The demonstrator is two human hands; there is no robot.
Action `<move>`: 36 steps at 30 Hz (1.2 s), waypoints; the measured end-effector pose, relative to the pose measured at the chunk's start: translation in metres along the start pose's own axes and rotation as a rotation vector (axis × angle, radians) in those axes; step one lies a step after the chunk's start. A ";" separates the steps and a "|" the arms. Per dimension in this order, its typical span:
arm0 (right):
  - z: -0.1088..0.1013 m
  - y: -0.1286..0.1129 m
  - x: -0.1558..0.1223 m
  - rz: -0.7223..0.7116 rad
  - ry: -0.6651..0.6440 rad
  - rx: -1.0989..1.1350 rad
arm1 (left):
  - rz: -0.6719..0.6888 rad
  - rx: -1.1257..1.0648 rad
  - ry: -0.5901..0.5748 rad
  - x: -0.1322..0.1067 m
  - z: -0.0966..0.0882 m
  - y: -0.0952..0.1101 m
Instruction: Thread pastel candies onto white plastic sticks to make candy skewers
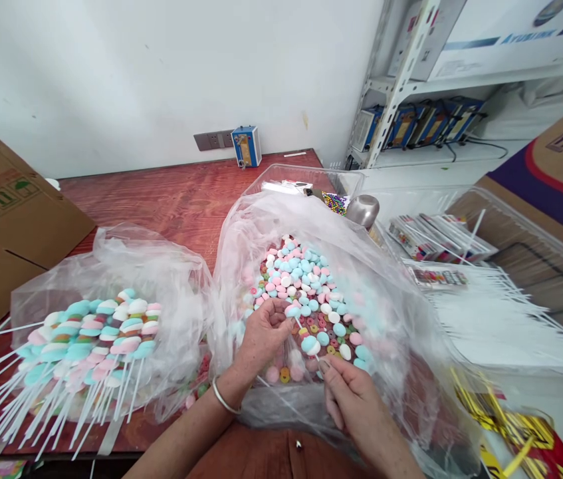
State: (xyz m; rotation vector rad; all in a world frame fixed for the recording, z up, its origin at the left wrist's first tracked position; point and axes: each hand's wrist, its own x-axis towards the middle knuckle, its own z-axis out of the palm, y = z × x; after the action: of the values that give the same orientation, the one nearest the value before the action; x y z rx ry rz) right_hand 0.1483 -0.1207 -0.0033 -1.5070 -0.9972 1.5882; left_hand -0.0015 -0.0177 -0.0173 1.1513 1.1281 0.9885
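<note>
- Left hand (264,328) pinching a candy piece (292,311) over the open bag of candies (306,279) on the bench (161,199).
- Right hand (348,392) gripping a thin white stick (307,332) already carrying a piece.
- Finished skewers (86,339) bagged at left.

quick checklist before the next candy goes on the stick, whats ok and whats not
1. Stick held: right hand pinches the white stick at its lower end. Ok.
2. Candy on the tip: left hand holds a blue marshmallow at the stick's upper end; whether it is pierced through, cannot tell.
3. Earlier piece seated: a blue and white piece sits lower on the stick. Ok.
4. Supply: the open bag of loose candies lies right under both hands. Ok.
5. Finished pile: skewers in the left bag lie with sticks pointing toward the table edge. Ok.
6. Spare sticks heaped to the right. Ok.
</note>
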 end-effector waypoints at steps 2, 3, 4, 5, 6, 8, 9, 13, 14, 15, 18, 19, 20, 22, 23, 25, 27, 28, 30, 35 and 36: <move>0.001 -0.001 -0.001 0.031 0.007 0.071 | 0.031 0.017 -0.016 -0.001 0.001 0.000; 0.002 -0.002 -0.002 0.048 0.011 0.115 | 0.044 0.024 -0.024 -0.001 0.001 0.000; 0.003 -0.002 -0.003 0.063 0.013 0.159 | 0.054 0.032 -0.031 -0.001 0.001 0.000; 0.005 -0.002 -0.003 0.075 0.016 0.199 | 0.059 0.041 -0.034 -0.002 0.002 0.000; 0.007 -0.003 -0.004 0.082 0.023 0.231 | 0.061 0.052 -0.032 -0.002 0.002 0.000; 0.010 -0.004 -0.003 0.078 0.041 0.263 | 0.064 0.079 -0.026 -0.003 0.003 0.000; 0.012 -0.004 -0.003 0.072 0.049 0.264 | 0.069 0.093 -0.025 -0.003 0.004 0.000; 0.015 -0.005 0.000 0.041 0.066 0.206 | 0.105 0.127 -0.033 -0.005 0.005 -0.004; 0.015 -0.004 0.001 0.034 0.068 0.184 | 0.114 0.132 -0.035 -0.005 0.005 -0.005; 0.014 -0.003 0.002 0.028 0.067 0.162 | 0.122 0.140 -0.038 -0.006 0.005 -0.007; 0.012 0.000 0.004 0.009 0.075 0.102 | 0.162 0.179 -0.045 -0.007 0.005 -0.012; 0.011 0.002 0.005 0.002 0.078 0.084 | 0.181 0.195 -0.050 -0.007 0.005 -0.013; 0.010 0.003 0.005 -0.004 0.076 0.066 | 0.201 0.211 -0.056 -0.008 0.005 -0.013; 0.008 0.006 0.008 -0.032 0.071 0.016 | 0.252 0.246 -0.075 -0.010 0.006 -0.013; 0.008 0.007 0.009 -0.058 0.076 -0.020 | 0.281 0.267 -0.090 -0.011 0.007 -0.013; 0.008 0.010 0.012 -0.132 0.111 -0.125 | 0.336 0.314 -0.121 -0.015 0.008 -0.011; 0.009 0.013 0.017 -0.217 0.182 -0.259 | 0.386 0.368 -0.143 -0.021 0.010 -0.010; 0.008 0.015 0.019 -0.253 0.220 -0.327 | 0.412 0.399 -0.146 -0.023 0.010 -0.010; 0.005 0.019 0.024 -0.292 0.287 -0.442 | 0.468 0.465 -0.151 -0.027 0.009 -0.012; -0.013 0.022 0.029 -0.219 0.394 -0.541 | 0.484 0.654 -0.059 -0.018 -0.008 -0.017; -0.018 0.021 0.028 -0.210 0.414 -0.540 | 0.491 0.718 -0.007 -0.013 -0.014 -0.016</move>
State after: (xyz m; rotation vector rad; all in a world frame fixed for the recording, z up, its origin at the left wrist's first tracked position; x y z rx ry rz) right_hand 0.1644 -0.1039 -0.0351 -1.9102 -1.3441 0.8382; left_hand -0.0169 -0.0307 -0.0314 2.0796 1.2645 0.9581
